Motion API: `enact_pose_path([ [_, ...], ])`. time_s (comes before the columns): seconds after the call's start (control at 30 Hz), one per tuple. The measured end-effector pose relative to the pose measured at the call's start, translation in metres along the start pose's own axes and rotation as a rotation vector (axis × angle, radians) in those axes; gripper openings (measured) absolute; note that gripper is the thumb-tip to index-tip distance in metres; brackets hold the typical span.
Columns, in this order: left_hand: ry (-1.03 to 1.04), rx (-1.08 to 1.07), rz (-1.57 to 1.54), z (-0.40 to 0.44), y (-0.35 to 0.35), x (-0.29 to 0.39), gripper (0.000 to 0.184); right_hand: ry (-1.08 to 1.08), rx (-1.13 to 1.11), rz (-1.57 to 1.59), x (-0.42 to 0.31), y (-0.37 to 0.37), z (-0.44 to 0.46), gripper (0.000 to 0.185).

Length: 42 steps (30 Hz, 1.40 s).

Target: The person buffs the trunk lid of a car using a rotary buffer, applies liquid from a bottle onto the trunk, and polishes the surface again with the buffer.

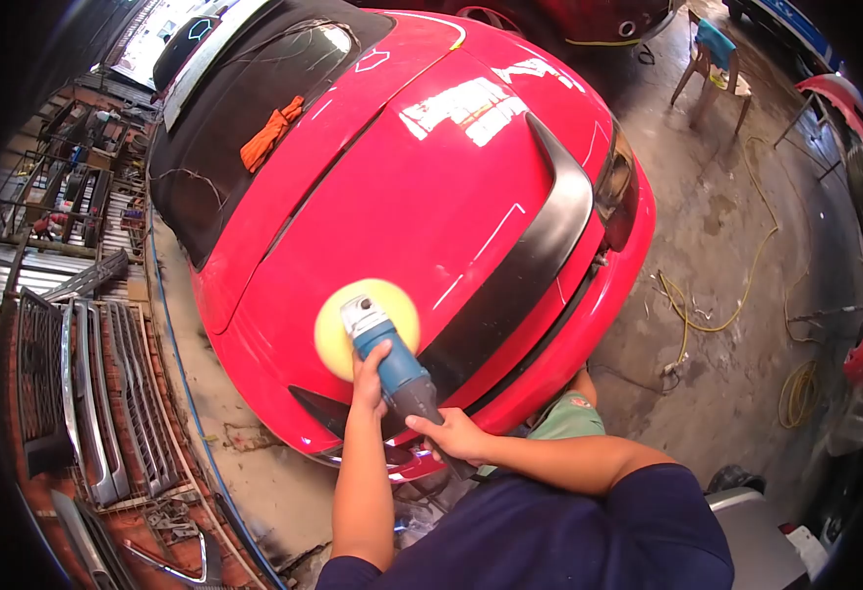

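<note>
A blue and black power polisher (404, 372) rests with its round yellow pad (331, 339) on the glossy red car panel (373, 216). The pad's edge looks smeared, as if turning. My left hand (369, 379) is wrapped round the polisher's front part, close behind its silver head. Lower down, my right hand (451, 437) grips the dark rear handle. A black curved trim piece (510, 285) crosses the panel right of the pad. Light reflections lie on the paint.
An orange cloth (270, 134) lies by the car's dark-covered window (240, 88). Car grilles (97, 393) lean along the left wall. On the concrete floor at right are a yellow hose (746, 305), a coiled hose (800, 393) and a chair (715, 74). Another red car part (849, 128) stands far right.
</note>
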<state>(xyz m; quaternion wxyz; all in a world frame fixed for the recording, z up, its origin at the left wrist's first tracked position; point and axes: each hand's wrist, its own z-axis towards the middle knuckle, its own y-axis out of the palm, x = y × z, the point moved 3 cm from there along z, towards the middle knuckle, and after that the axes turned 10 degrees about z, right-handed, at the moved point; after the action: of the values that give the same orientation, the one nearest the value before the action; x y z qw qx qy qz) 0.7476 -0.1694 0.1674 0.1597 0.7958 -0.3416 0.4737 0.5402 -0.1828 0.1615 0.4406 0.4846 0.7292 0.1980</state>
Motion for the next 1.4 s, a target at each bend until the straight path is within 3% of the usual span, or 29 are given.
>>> enact_pose_path([
  [0.13, -0.053, 0.041, -0.133, 0.003, -0.018, -0.007, 0.054, 0.061, -0.057, -0.078, -0.014, -0.001, 0.008, 0.054],
  [0.27, -0.024, -0.044, -0.115, 0.025, 0.012, 0.004, 0.049, 0.043, -0.017, -0.07, -0.04, -0.022, 0.011, 0.053],
  [0.43, 0.099, -0.085, -0.029, 0.073, 0.123, 0.05, 0.046, -0.017, 0.072, -0.015, -0.118, -0.072, 0.003, 0.051],
  [0.47, 0.091, -0.108, -0.021, 0.088, 0.146, 0.057, 0.048, -0.044, 0.099, 0.01, -0.136, -0.083, 0.0, 0.051],
  [0.5, 0.073, -0.188, -0.058, 0.1, 0.171, 0.07, 0.063, -0.07, 0.126, 0.035, -0.154, -0.094, -0.002, 0.052],
  [0.8, 0.051, -0.343, 0.036, 0.212, 0.343, 0.13, 0.072, -0.181, 0.259, 0.137, -0.288, -0.191, 0.015, 0.053],
  [1.13, 0.076, -0.34, 0.097, 0.256, 0.379, 0.16, 0.072, -0.203, 0.245, 0.156, -0.342, -0.212, 0.035, 0.054],
  [1.4, 0.032, -0.379, 0.087, 0.237, 0.371, 0.147, 0.065, -0.187, 0.263, 0.143, -0.323, -0.209, 0.027, 0.054],
])
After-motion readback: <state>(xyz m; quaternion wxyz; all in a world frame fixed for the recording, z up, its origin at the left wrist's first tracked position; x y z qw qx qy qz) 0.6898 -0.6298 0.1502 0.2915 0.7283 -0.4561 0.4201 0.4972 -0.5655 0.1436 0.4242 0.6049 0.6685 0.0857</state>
